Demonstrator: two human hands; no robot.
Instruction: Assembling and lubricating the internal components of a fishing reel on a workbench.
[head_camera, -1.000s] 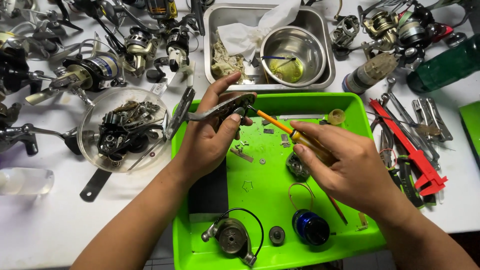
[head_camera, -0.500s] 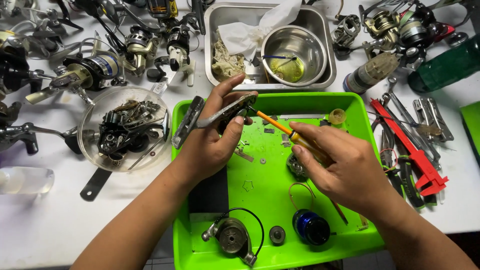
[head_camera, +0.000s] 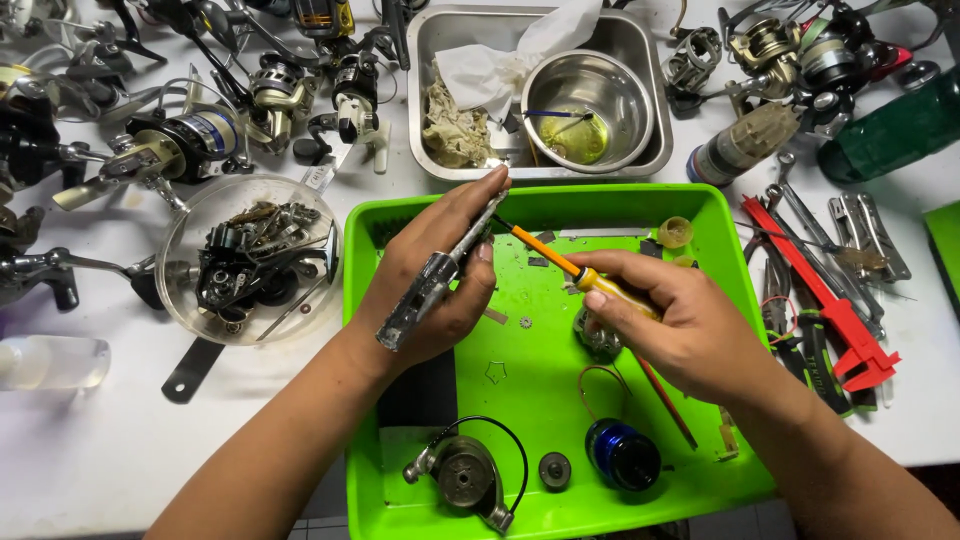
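From the head camera, the left hand (head_camera: 432, 285) is wrapped around a worn grey reel part (head_camera: 430, 285), holding it tilted over the far left of the green tray (head_camera: 520, 370). The right hand (head_camera: 680, 325) pinches an orange-handled screwdriver (head_camera: 575, 270), its tip touching the part's far end. Near them in the tray lie a blue spool (head_camera: 622, 453) and a reel rotor (head_camera: 466, 476).

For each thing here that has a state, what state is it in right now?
left hand: closed around a grey reel part, held above the green tray
right hand: gripping an orange-handled screwdriver, tip at the part
steel bowl: upright, yellowish liquid inside
clear bowl: holds dark metal parts
blue spool: lying in tray
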